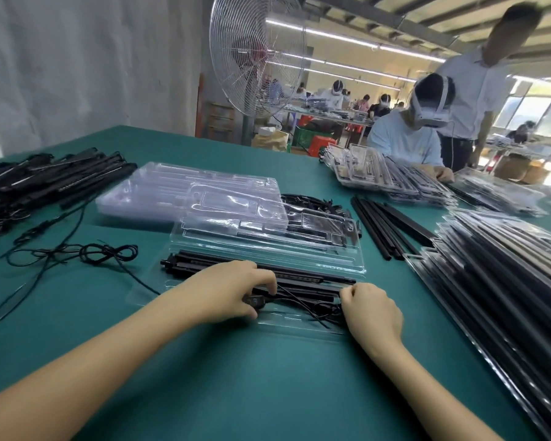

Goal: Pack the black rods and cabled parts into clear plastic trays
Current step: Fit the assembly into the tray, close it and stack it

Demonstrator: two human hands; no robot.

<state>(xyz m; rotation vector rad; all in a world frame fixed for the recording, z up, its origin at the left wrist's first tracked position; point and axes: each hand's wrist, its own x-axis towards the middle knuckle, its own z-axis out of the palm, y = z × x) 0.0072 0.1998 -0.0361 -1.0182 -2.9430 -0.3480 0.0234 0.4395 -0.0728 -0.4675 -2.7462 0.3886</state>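
The shallow clear plastic tray (299, 326) lies on the green table top (268, 393) right under both hands. A bundle of long black rods (299, 279) lies lengthwise along its far channel. The left hand (233, 291) has its fingers curled down and its thumb tucked beneath, pinching a small black inline switch (254, 302). The switch sits on a thin black cable (303, 302) that runs from that pinch across the tray toward the right hand (371, 310). The right hand sits at the rods' other end with its fingers bent in tight against the tips; whether it actually holds them I cannot tell.

Just beyond the two hands, a second clear moulded tray (331, 259) overlaps the first tray's far edge, with dark parts under it. Further off past the left hand is a stack of empty clear trays (159, 192). Out to that hand's outer side are a loose loop of black cable (109, 249) and a heap of black cabled rods (45, 179). Past the right hand lie loose black rods (385, 227), and outside it a stack of filled trays (506, 265). Across the table sits a seated person in a white headset (404, 138), with a person in a white shirt (477, 90) standing alongside.
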